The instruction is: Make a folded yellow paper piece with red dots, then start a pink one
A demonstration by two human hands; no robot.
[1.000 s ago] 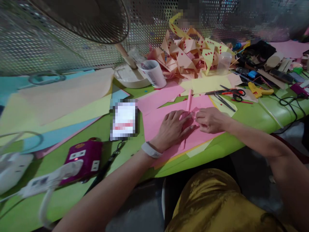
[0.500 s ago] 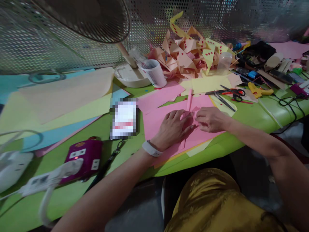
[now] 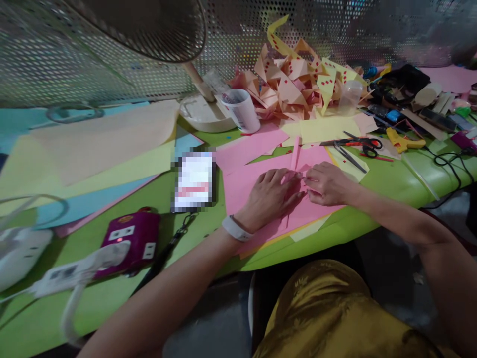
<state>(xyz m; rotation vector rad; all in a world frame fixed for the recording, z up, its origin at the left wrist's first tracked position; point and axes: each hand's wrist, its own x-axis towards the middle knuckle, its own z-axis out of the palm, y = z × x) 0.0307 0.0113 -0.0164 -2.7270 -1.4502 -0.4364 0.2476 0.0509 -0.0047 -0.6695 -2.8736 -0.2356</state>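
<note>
Several pink paper sheets [image 3: 242,189] lie in a stack in front of me, a yellow edge showing beneath. My left hand [image 3: 270,196], with a white band at the wrist, rests on them, fingers apart and pressing down. Close against its fingertips, my right hand [image 3: 325,184] is closed, pinching a small folded piece of pink paper [image 3: 306,169]; the fingers partly hide that piece. A narrow pink paper strip [image 3: 295,153] runs out beyond my left hand. Past the stack lie black-and-orange scissors [image 3: 367,145] and metal tweezers [image 3: 350,156].
Left of the stack are a phone [image 3: 194,180], a purple power adapter [image 3: 132,238] and large coloured sheets [image 3: 104,144]. Behind stand a fan [image 3: 208,117], a white cup [image 3: 244,112] and a heap of folded paper [image 3: 288,89]. A yellow glue gun [image 3: 404,140] lies right.
The camera view has shifted slightly. Both hands stay at the same place on the pink paper, with only a small movement of the right fingers.
</note>
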